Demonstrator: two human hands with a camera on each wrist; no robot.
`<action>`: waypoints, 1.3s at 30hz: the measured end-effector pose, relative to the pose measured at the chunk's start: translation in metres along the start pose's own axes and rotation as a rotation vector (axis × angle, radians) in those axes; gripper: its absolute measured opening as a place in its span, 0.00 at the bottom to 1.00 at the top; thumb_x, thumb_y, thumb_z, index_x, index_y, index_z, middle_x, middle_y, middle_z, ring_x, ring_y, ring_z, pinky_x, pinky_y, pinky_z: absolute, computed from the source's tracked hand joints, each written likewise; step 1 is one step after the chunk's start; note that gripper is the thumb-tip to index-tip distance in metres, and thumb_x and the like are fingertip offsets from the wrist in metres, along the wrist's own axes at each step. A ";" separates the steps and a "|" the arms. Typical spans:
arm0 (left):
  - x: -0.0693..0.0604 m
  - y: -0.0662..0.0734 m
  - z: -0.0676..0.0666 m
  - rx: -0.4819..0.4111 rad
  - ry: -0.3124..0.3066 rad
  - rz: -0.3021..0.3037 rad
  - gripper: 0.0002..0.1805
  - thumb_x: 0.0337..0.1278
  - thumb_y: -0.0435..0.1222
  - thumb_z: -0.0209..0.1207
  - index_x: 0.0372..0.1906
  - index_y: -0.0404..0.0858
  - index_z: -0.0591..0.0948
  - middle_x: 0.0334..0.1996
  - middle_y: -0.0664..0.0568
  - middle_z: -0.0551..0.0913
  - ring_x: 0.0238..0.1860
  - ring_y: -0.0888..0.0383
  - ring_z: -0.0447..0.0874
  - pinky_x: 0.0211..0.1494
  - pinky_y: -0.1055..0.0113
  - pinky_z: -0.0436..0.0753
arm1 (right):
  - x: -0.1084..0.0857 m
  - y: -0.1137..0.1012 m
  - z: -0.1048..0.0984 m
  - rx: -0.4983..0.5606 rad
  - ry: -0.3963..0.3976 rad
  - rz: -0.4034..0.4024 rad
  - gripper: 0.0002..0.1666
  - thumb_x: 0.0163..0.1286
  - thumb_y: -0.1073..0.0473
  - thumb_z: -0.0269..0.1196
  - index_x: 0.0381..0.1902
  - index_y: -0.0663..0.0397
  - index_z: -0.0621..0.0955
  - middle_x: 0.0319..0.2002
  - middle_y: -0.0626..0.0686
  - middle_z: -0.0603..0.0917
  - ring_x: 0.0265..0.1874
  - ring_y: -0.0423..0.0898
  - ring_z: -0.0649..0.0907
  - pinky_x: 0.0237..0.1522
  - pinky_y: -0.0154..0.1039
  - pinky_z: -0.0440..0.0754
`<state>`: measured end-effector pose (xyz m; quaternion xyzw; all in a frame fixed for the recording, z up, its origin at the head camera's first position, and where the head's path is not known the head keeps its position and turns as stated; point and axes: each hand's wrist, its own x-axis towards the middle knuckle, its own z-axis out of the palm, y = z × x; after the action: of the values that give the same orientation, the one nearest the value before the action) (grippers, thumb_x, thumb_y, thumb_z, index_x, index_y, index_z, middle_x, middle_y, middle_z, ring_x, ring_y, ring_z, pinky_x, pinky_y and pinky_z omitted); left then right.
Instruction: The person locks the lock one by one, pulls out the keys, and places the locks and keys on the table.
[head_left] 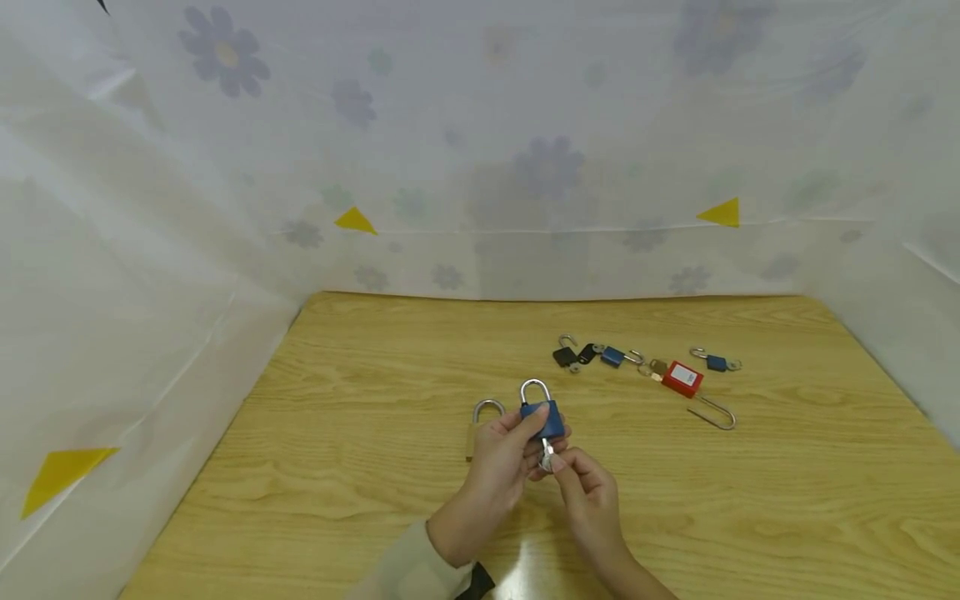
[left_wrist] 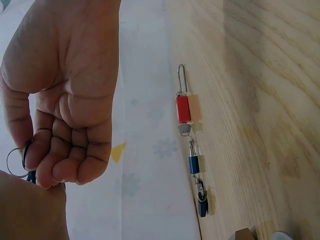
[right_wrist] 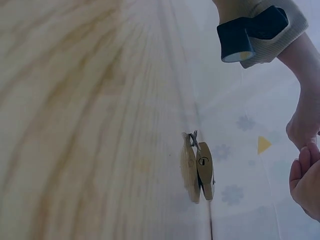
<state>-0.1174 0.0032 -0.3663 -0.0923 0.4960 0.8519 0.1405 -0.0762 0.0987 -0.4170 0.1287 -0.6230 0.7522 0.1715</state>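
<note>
In the head view my left hand (head_left: 495, 462) holds a blue padlock (head_left: 556, 423), thumb across its front and shackle upward. Just below the body, my right hand (head_left: 596, 492) pinches a silver key (head_left: 547, 452) between thumb and finger. The key's tip meets the padlock's underside; how deep it sits cannot be told. Seen from the left wrist, the right hand's fingers curl and a thin key ring (left_wrist: 8, 161) shows beside the fingertips. A brass padlock (head_left: 471, 443) stands behind the left hand, partly hidden; the right wrist view shows its keyhole side (right_wrist: 204, 171).
Farther back on the wooden table lie a black padlock (head_left: 564, 357), a blue padlock (head_left: 612, 357), a red padlock (head_left: 682, 379) with a long shackle, and another small blue padlock (head_left: 717, 363), with keys. A flowered sheet (head_left: 480, 150) walls the table's back and sides.
</note>
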 end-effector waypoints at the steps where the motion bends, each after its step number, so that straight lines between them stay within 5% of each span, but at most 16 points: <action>1: 0.000 0.000 0.000 -0.004 0.004 -0.001 0.18 0.59 0.36 0.58 0.47 0.25 0.77 0.34 0.42 0.87 0.30 0.61 0.86 0.38 0.70 0.85 | 0.000 -0.001 0.000 -0.022 0.004 0.020 0.12 0.67 0.76 0.47 0.24 0.77 0.72 0.25 0.40 0.82 0.29 0.35 0.82 0.41 0.26 0.78; 8: 0.008 0.005 -0.008 -0.151 0.076 0.069 0.21 0.63 0.35 0.55 0.53 0.23 0.71 0.34 0.47 0.86 0.39 0.56 0.86 0.47 0.65 0.84 | 0.006 -0.016 -0.009 -0.265 -0.012 0.229 0.14 0.70 0.68 0.51 0.25 0.69 0.77 0.22 0.40 0.81 0.26 0.36 0.81 0.36 0.29 0.80; 13: 0.009 0.009 -0.025 -0.154 0.120 0.090 0.24 0.63 0.35 0.55 0.57 0.22 0.69 0.35 0.47 0.86 0.40 0.56 0.86 0.48 0.65 0.83 | 0.016 -0.016 -0.028 -0.385 0.018 0.449 0.14 0.70 0.66 0.52 0.29 0.72 0.78 0.19 0.46 0.79 0.19 0.37 0.77 0.24 0.30 0.78; 18: 0.007 0.007 -0.042 -0.155 0.153 0.084 0.26 0.63 0.35 0.55 0.58 0.21 0.67 0.34 0.48 0.86 0.37 0.59 0.87 0.47 0.65 0.83 | 0.018 -0.001 -0.045 -0.601 -0.123 0.665 0.13 0.68 0.64 0.53 0.27 0.67 0.80 0.14 0.49 0.74 0.15 0.39 0.69 0.17 0.29 0.67; 24: 0.006 0.003 -0.050 -0.158 0.149 0.068 0.25 0.62 0.35 0.55 0.58 0.21 0.67 0.33 0.49 0.86 0.36 0.59 0.87 0.45 0.67 0.84 | 0.011 0.015 -0.052 -0.666 -0.279 0.728 0.17 0.67 0.65 0.51 0.21 0.65 0.80 0.09 0.47 0.70 0.05 0.35 0.62 0.09 0.26 0.59; 39: 0.006 -0.008 -0.050 -0.114 0.133 0.051 0.23 0.62 0.32 0.55 0.56 0.20 0.68 0.32 0.50 0.87 0.36 0.59 0.87 0.45 0.68 0.84 | 0.015 0.022 -0.046 -0.695 -0.433 0.788 0.22 0.65 0.66 0.50 0.10 0.63 0.76 0.05 0.44 0.66 0.03 0.33 0.59 0.07 0.23 0.56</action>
<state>-0.1195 -0.0357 -0.3990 -0.1440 0.4571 0.8740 0.0802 -0.0978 0.1417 -0.4392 -0.0262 -0.8559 0.4666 -0.2215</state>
